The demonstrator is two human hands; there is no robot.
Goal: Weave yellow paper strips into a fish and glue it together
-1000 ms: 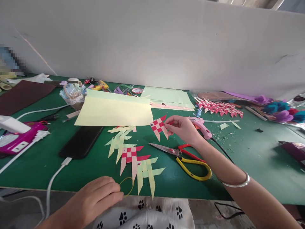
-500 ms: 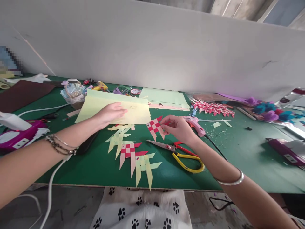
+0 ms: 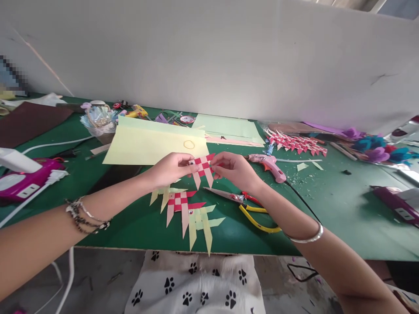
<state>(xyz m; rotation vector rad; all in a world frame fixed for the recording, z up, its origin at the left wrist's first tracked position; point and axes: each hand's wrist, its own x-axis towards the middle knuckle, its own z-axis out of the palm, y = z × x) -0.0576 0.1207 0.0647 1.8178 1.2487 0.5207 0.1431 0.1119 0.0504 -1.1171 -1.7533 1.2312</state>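
Both my hands hold a small woven paper fish (image 3: 202,167) of red and pale pink strips above the green table (image 3: 330,209). My left hand (image 3: 170,169) pinches its left side and my right hand (image 3: 234,170) pinches its right side. Below it on the table lie more woven fish, a red and pink one (image 3: 179,207) and a pale green one (image 3: 200,224). A yellow rubber band (image 3: 189,144) rests on the pale yellow paper sheet (image 3: 147,144) behind my hands.
Scissors (image 3: 244,205) with red and yellow handles lie right of the fish. A pink glue gun (image 3: 270,164) sits behind them. A row of red woven fish (image 3: 296,144) lies at the back right. A magenta device (image 3: 22,181) and white cables lie at left.
My left hand came up from the table's near edge, laid the yellow band on the yellow sheet, then moved right and took hold of the woven fish.
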